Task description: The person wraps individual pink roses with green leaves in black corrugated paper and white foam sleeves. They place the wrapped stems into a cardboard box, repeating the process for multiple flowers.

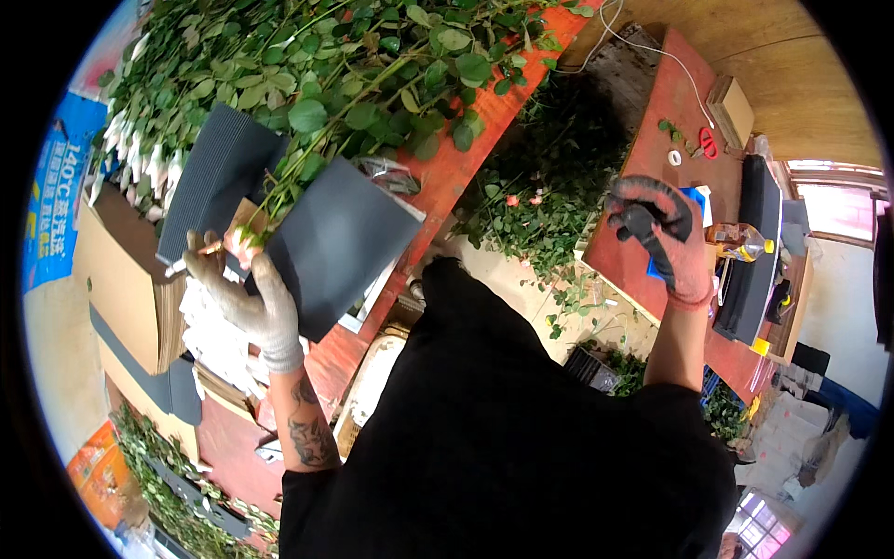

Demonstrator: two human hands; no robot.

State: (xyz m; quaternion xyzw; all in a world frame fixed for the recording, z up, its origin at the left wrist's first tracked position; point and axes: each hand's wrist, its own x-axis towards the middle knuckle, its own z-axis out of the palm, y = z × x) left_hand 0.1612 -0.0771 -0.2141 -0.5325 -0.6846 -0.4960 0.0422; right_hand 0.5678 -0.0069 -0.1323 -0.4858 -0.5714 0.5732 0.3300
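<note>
My left hand (241, 300), in a pale knit glove, has its thumb and fingers around the head of a pink rose (244, 244). The rose's leafy stem runs up and right between a ribbed dark grey sheet (213, 175) and a smooth dark grey sheet (342, 244). A small piece of brown card (246, 215) shows behind the bloom. My right hand (649, 220), in a pink glove with a dark palm, is raised on the right, apart from the rose. Its fingers are curled in, and nothing shows in them.
Leafy rose stems (335, 77) cover the red table (482, 140). Brown cardboard sheets (133, 279) stand at left. Cut foliage (552, 202) lies on the floor. A second red table (628, 269) holds red-handled scissors (708, 142), a tape roll (674, 158) and a bottle (744, 243).
</note>
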